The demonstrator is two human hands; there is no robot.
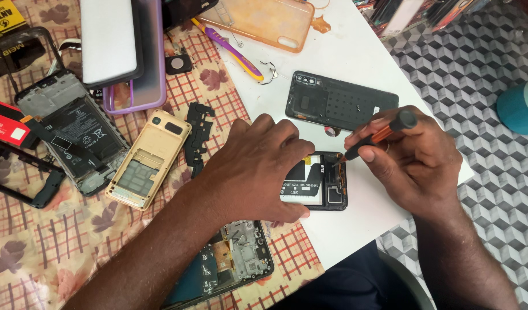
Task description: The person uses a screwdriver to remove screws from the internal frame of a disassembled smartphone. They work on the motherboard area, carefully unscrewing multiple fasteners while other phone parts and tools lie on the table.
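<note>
— Gripping how, exactly?

— Starting left of centre, the left hand (258, 166) lies flat, fingers together, pressing down on the opened phone (321, 181) at the middle of the frame, on the white table (355, 63). To its right, the right hand (413, 155) pinches a small screwdriver (378, 133) between thumb and fingertips, with the tip down at the phone's upper edge.

— How far along does it look?

— Its back seems to be off already: a black back cover (341, 103) lies just above, and the battery shows. I judge screws or inner parts are what's left.

— And around it?

— At the far left is another stripped phone (74, 138), then a gold keypad shell (149, 158). A toothbrush (229, 49) lies in the upper middle.
</note>
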